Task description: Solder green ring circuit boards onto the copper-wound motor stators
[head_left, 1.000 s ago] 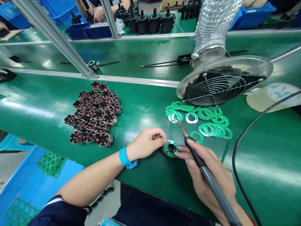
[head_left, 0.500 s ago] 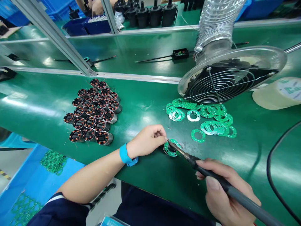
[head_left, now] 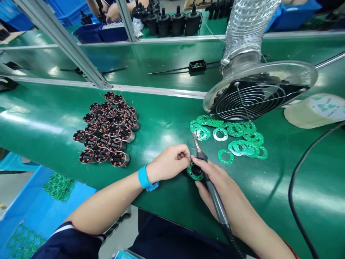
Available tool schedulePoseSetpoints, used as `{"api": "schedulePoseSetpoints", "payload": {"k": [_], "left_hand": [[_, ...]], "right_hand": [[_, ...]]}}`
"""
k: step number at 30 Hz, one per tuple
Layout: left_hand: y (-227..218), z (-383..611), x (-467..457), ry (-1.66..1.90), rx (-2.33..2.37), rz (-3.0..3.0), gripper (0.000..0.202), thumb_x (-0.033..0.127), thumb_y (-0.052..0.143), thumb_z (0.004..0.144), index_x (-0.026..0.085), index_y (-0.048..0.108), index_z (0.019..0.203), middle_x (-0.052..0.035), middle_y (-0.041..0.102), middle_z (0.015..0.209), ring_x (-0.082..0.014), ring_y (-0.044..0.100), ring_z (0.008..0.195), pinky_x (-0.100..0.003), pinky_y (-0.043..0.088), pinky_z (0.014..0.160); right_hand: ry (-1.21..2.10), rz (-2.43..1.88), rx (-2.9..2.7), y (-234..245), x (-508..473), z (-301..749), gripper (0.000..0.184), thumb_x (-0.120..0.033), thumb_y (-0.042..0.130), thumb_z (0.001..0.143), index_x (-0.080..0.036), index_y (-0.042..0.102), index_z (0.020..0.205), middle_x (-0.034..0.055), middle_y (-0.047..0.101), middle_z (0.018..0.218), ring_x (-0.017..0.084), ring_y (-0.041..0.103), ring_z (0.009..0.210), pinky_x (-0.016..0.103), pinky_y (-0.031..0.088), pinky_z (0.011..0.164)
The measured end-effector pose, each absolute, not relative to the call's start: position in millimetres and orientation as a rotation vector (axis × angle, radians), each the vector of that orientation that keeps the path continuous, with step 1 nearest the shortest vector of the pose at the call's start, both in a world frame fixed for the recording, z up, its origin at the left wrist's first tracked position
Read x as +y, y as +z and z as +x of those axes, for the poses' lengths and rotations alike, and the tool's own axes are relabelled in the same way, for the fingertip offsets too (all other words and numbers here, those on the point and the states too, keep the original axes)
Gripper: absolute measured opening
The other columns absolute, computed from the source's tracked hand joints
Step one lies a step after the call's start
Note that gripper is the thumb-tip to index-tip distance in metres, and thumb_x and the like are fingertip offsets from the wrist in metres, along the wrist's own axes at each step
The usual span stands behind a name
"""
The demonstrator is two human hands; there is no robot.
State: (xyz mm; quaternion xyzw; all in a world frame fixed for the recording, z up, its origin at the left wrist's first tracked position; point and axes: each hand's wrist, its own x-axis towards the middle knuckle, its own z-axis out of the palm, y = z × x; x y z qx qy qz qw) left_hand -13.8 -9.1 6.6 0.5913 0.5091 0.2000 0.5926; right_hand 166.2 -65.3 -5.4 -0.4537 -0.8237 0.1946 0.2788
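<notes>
At the near edge of the worktop (head_left: 161,122), the left hand (head_left: 168,162) pinches narrow fingers on a small stator (head_left: 194,172) capped by a thin green ring board (head_left: 191,169). The right hand (head_left: 223,190) holds a soldering iron (head_left: 215,202), tip pointing away. The stator is likely light, stiff and wire-fragile: grip its metal sides. Beyond lie loose rings (head_left: 237,138) and copper-wound stators (head_left: 107,129).

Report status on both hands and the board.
Left hand pinched shut at edge of green ring-shaped circuit board. Right hand grips black soldering iron, tip off board. Loose green rings lie apart.
</notes>
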Motion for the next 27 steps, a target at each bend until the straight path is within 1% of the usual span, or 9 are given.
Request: {"api": "schedulePoseSetpoints", "payload": {"k": [2,5,9,13,16,18,20,23,27], "left_hand": [[7.4,-18.7,-11.8,0.423,1.146,1.508,0.016,0.004,0.048,0.073,0.018,0.052,0.082,0.0052,0.051,0.067,-0.0104,0.048,0.061,-0.022,0.039,0.056],[8.0,-26.2,-16.6,0.338,1.070,1.784,0.032,0.004,0.055,0.071,0.017,0.054,0.100,0.0003,0.057,0.085,-0.0149,0.053,0.077,-0.027,0.045,0.069],[6.2,-29.6,-18.7,0.350,1.102,1.969,0.009,0.010,0.054,0.083,0.018,0.057,0.087,-0.0003,0.054,0.080,-0.0165,0.051,0.079,-0.030,0.043,0.074],[5.6,-23.4,-17.5,0.586,1.036,1.838,0.012,0.010,0.053,0.085,0.017,0.058,0.078,0.0006,0.053,0.078,-0.0131,0.051,0.076,-0.025,0.042,0.072],[3.3,-15.3,-17.5,0.640,1.019,1.567,0.007,0.012,0.059,0.082,0.016,0.060,0.076,0.0023,0.052,0.074,-0.0101,0.049,0.067,-0.022,0.041,0.064],[0.7,-10.8,-17.6,0.596,1.052,1.390,0.006,0.015,0.063,0.080,0.016,0.060,0.075,0.0040,0.051,0.068,-0.0091,0.046,0.061,-0.021,0.039,0.059],[-1.4,-8.1,-17.3,0.557,1.084,1.249,0.006,0.017,0.064,0.079,0.015,0.060,0.075,0.0049,0.051,0.063,-0.0088,0.044,0.058,-0.021,0.037,0.057],[-1.0,-7.0,-16.0,0.558,1.104,1.119,0.006,0.016,0.064,0.078,0.014,0.059,0.074,0.0042,0.054,0.064,-0.0085,0.046,0.060,-0.021,0.037,0.059],[4.0,-6.8,-15.2,0.584,1.164,1.179,0.008,0.014,0.061,0.078,0.014,0.058,0.071,0.0047,0.054,0.063,-0.0080,0.045,0.058,-0.021,0.035,0.057]], "right_hand": [[0.535,-1.199,-2.208,-7.8,-61.4,165.3,0.042,-0.017,0.046,0.092,-0.024,0.043,0.133,0.0101,0.068,0.116,0.023,0.068,0.103,0.040,0.059,0.083],[0.436,-1.239,-2.195,-10.6,-58.1,168.1,0.037,-0.023,0.048,0.093,-0.023,0.045,0.129,0.0099,0.068,0.108,0.024,0.069,0.093,0.039,0.059,0.075],[0.228,-1.300,-2.186,-13.3,-56.5,172.0,0.034,-0.032,0.050,0.094,-0.021,0.047,0.126,0.0093,0.067,0.095,0.024,0.067,0.080,0.036,0.057,0.066],[0.130,-1.288,-2.175,-15.3,-57.2,170.2,0.037,-0.037,0.050,0.095,-0.017,0.048,0.125,0.0086,0.064,0.086,0.023,0.064,0.072,0.034,0.054,0.060],[0.151,-1.225,-2.179,-13.8,-58.8,168.3,0.036,-0.035,0.050,0.095,-0.018,0.047,0.126,0.0120,0.067,0.097,0.025,0.066,0.085,0.037,0.055,0.067],[0.158,-1.149,-2.183,-11.7,-60.0,168.1,0.035,-0.028,0.052,0.094,-0.019,0.047,0.127,0.0137,0.068,0.112,0.026,0.065,0.099,0.040,0.054,0.077],[0.138,-1.084,-2.198,-9.8,-61.1,168.5,0.034,-0.019,0.054,0.092,-0.020,0.048,0.125,0.0122,0.069,0.115,0.025,0.063,0.107,0.040,0.052,0.084],[0.096,-1.087,-2.204,-8.5,-61.5,169.7,0.032,-0.012,0.055,0.089,-0.019,0.052,0.121,0.0084,0.073,0.104,0.023,0.065,0.101,0.037,0.050,0.085],[0.186,-1.098,-2.114,-7.6,-62.2,171.3,0.028,-0.011,0.055,0.089,-0.018,0.056,0.117,0.0065,0.075,0.094,0.020,0.068,0.087,0.037,0.049,0.086]]}}
